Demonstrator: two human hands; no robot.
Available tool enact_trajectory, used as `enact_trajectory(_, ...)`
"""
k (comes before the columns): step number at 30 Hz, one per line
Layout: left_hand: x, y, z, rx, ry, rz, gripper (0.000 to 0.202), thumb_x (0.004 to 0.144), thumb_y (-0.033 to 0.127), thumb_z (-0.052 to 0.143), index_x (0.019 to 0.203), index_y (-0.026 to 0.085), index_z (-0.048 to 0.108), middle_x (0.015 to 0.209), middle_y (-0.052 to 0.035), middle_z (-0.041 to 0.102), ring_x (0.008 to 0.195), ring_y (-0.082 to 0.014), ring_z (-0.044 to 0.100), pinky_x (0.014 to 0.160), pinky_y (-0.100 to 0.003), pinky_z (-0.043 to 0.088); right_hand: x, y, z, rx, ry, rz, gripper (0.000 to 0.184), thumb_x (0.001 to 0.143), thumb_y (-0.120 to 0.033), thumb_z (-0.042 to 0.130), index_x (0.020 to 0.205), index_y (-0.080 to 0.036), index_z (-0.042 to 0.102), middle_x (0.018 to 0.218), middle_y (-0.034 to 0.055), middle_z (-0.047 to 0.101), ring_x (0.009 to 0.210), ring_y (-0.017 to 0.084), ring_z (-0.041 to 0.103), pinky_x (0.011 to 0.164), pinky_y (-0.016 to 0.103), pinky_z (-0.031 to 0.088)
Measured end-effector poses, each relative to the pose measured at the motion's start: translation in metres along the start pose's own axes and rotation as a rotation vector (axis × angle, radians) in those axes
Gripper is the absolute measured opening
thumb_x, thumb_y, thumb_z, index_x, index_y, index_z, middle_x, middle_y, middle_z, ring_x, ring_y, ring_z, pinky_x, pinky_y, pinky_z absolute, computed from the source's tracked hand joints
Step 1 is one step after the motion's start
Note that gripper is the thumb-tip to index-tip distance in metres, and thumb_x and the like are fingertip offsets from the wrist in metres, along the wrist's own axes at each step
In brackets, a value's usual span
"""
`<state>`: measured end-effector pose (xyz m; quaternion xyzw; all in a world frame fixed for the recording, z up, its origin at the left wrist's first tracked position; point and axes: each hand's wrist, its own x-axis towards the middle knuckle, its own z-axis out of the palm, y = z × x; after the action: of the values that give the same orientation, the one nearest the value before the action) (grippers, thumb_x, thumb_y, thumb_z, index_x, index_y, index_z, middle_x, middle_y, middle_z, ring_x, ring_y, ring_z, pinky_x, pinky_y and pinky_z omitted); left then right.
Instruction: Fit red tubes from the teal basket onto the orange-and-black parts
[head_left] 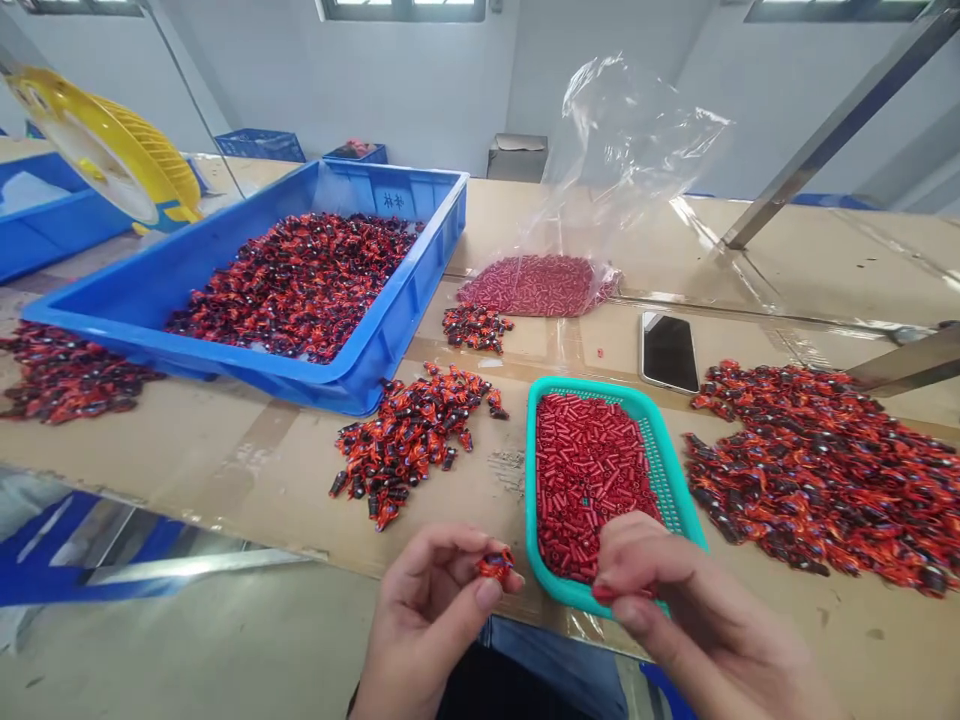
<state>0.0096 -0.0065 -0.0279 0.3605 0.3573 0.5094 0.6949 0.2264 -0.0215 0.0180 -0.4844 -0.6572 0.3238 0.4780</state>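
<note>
Between thumb and fingers, my left hand [431, 610] pinches a small orange-and-black figure [495, 565] at the table's front edge. My right hand [667, 585] is closed in a pinch on a small red tube [604, 593], partly covered by the fingertips, over the near right corner of a green basket [534, 480]. Loose red tubes [589, 460] fill that basket. Left of it lies a pile of orange-and-black figures [412, 430], and a bigger heap of the same figures [817, 470] spreads on the right.
A blue crate [352, 385] full of the figures stands at the back left, beside a yellow fan [112, 150]. A clear plastic bag [540, 285] of red tubes lies behind the basket. A phone [669, 350] rests near it. A metal post [832, 130] rises at right.
</note>
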Motion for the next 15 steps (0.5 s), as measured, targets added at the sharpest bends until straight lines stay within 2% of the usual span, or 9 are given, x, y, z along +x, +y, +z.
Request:
enact_trajectory(3,-0.001,0.004,0.004,0.059,-0.012,0.046,0.01,0.091,0.025,0.081,0.099,0.031,0.081,0.1,-0.0005,0.078,0.091,-0.0128,0.077,0.084,-0.018,0.062,-0.003,-0.005,0.02,0.074,0.028,-0.093,0.005,0.103,-0.029,0.064,0.105,-0.027,0.068,0.087,0.0031,0.073,0.085,0.018,0.071,0.079,0.03,0.063)
enact_trajectory(7,-0.003,0.011,0.007,0.291,-0.044,0.235,0.008,0.092,0.026,0.079,0.099,0.029,0.081,0.096,-0.0031,0.077,0.091,-0.0143,0.076,0.079,-0.017,0.063,-0.01,-0.001,0.042,0.094,0.056,-0.148,0.009,0.103,-0.028,0.063,0.11,-0.028,0.068,0.094,0.0063,0.077,0.092,0.022,0.074,0.083,0.038,0.064)
enact_trajectory(11,-0.01,0.012,0.005,0.499,0.002,0.385,0.014,0.092,0.027,0.08,0.106,0.029,0.078,0.094,-0.0026,0.078,0.087,-0.0152,0.077,0.079,-0.02,0.065,-0.025,0.003,0.063,0.146,0.159,-0.043,0.007,0.102,-0.028,0.062,0.107,-0.028,0.068,0.094,0.0068,0.077,0.091,0.023,0.075,0.08,0.036,0.065)
enact_trajectory(15,-0.017,0.007,0.005,0.51,0.092,0.447,0.02,0.092,0.03,0.08,0.11,0.03,0.071,0.094,0.0002,0.08,0.09,-0.0147,0.078,0.083,-0.021,0.066,-0.041,0.003,0.077,0.236,0.213,0.096,0.01,0.104,-0.034,0.06,0.101,-0.026,0.066,0.095,0.0082,0.076,0.09,0.022,0.076,0.075,0.032,0.066)
